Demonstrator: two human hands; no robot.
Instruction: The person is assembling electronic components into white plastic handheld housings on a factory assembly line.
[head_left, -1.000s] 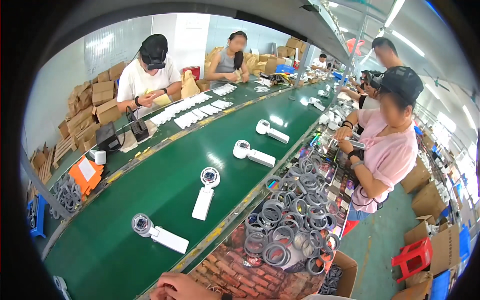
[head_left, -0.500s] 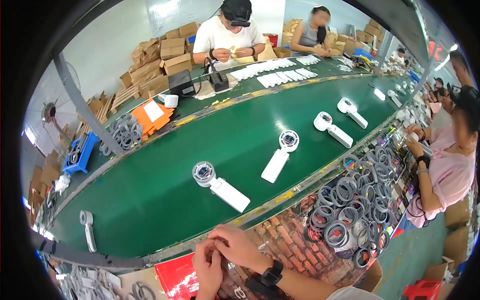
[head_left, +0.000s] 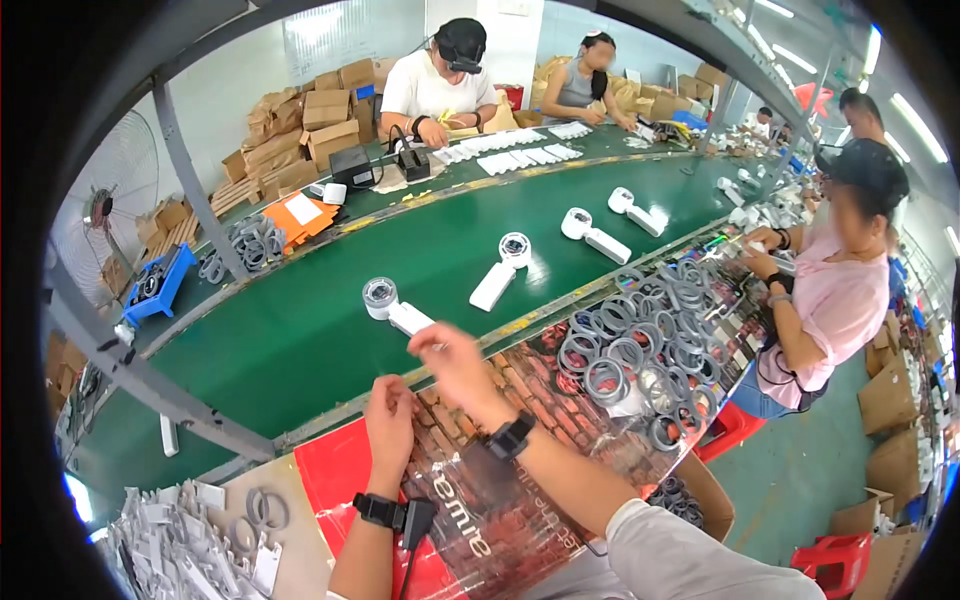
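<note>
My right hand (head_left: 452, 365) reaches over the near edge of the green conveyor belt (head_left: 290, 330), fingers apart and bent, beside the handle end of a white handheld fan (head_left: 380, 293). Its fingertips overlap that end in the picture; whether they touch it I cannot tell. Lower and to the left, my left hand (head_left: 391, 415) is raised above the red sheet (head_left: 340, 468), its fingers loosely bent and nothing visible in them. More white fans, one with a grey-ringed head (head_left: 514, 250) and one further along (head_left: 577, 223), lie on the belt towards the far right.
Grey rings (head_left: 640, 335) are heaped on the brick-patterned table cover (head_left: 490, 420). White plastic parts (head_left: 180, 545) pile up at lower left. A metal post (head_left: 140, 370) stands at left. Across the belt two people work beside rows of white pieces (head_left: 525, 160); a person in pink (head_left: 840, 310) works at right.
My hands have parted: the right has moved up to the nearest fan's handle, the left stays near the belt's edge. The view has shifted, showing more of the table and both forearms.
</note>
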